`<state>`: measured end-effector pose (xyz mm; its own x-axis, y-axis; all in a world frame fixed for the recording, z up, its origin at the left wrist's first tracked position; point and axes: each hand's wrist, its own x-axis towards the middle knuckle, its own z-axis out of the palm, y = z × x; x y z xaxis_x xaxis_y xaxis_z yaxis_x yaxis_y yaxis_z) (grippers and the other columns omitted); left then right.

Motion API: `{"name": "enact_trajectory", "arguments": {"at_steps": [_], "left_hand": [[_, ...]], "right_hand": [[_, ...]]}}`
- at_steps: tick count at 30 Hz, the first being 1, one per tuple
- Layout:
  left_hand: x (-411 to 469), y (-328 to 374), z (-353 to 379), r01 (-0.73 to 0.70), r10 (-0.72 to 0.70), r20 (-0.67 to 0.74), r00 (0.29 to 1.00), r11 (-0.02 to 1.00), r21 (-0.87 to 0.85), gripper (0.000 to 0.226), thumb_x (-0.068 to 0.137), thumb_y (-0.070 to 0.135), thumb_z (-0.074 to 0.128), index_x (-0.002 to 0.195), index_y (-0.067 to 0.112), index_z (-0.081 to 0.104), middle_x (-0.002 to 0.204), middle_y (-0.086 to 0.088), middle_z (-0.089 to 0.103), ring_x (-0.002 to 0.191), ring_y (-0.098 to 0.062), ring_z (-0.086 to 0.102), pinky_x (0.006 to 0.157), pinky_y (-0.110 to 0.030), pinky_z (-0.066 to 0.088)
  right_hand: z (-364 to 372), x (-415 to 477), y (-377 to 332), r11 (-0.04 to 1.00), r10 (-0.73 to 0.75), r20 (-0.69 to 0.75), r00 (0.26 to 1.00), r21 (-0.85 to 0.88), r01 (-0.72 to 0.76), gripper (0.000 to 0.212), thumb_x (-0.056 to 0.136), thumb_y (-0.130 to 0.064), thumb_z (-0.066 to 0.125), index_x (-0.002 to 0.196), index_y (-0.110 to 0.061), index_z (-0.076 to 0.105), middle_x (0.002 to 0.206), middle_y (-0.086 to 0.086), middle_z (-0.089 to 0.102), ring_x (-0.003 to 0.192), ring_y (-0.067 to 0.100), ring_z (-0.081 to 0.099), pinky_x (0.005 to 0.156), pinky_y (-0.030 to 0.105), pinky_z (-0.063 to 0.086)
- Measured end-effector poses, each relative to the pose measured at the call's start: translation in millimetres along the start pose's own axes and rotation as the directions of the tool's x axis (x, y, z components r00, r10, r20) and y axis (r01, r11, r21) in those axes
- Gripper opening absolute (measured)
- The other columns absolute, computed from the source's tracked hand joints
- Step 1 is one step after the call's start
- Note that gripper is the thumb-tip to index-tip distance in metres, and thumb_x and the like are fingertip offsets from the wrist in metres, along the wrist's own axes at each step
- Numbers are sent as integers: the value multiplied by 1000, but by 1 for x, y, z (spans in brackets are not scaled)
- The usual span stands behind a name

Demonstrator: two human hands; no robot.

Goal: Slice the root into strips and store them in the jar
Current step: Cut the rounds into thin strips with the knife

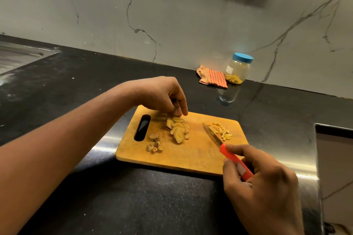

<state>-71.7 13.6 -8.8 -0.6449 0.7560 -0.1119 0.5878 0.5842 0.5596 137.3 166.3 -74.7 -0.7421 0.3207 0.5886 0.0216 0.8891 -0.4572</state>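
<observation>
Left hand [164, 97], head view: fingers loosely curled and pointing down, tips just over the far end of the root slices [178, 129]. No slice is seen between them, and contact cannot be told. Right hand [261, 179]: closed round the orange handle of the knife [236, 160], blade tip resting low on the cutting board [191, 156] beside the cut strips [222, 131].

The slices lie overlapped in a fan near the board's middle. Trimmed knobs [154, 145] sit apart, toward the handle slot. The jar [237, 68] stands well apart at the wall, just beside a checked cloth [213, 77]. Its blue lid [243, 57] is on, and some yellow strips lie at the bottom.

Handling (judged): the slices are thin, light, firm and probably moist, so a stack may slide under the blade. It is best held flat from above with the fingertips tucked back from the edge. The strips are small and scatter easily, so they are better gathered in a pinch or swept along the blade.

Room: the strips lie near the board's right edge. The board's near edge lies close to the steel-trimmed front of the bench [95, 82]. Dark bench lies open between board and jar. A sink [17, 57] lies far left.
</observation>
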Motion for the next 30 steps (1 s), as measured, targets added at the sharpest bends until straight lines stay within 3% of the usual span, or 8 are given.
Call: {"name": "enact_trajectory", "arguments": {"at_steps": [7,10,19,23,30], "left_hand": [[0,-1,-3,12,-19,118,993,998,66,23,88,13,69,108,23,74,105,7,70,95,-8,64,75,-15,50],[2,-1,-2,-2,-4,100,995,998,67,23,86,13,72,107,22,73,99,4,71,94,-12,66,78,-18,53],[-1,-5,-4,-42,41,14,999,999,11,13,84,22,74,96,20,75,83,-1,70,77,-13,65,71,-20,52],[-2,-4,-7,-70,68,-17,998,995,-69,16,87,24,70,101,18,75,86,6,73,84,-10,68,76,-24,56],[2,14,11,-51,57,52,997,993,-108,19,91,23,66,107,16,74,96,5,75,92,-10,69,82,-24,57]], "right_hand": [[-2,0,1,999,-17,12,1000,33,16,28,69,-15,79,94,-27,74,72,-8,64,58,3,55,50,17,49],[-2,0,0,999,-22,16,1000,46,21,27,69,-16,79,93,-27,74,70,-9,63,57,2,55,49,12,46],[-2,1,0,995,-49,27,998,85,47,28,71,-17,79,95,-28,71,70,-9,64,55,3,57,47,17,52],[-3,0,-1,995,-47,23,999,88,45,28,70,-17,80,95,-27,72,70,-9,64,54,3,57,46,14,51],[-3,0,2,996,-15,-9,1000,93,16,27,72,-18,78,96,-29,70,70,-8,64,54,4,57,45,18,52]]}}
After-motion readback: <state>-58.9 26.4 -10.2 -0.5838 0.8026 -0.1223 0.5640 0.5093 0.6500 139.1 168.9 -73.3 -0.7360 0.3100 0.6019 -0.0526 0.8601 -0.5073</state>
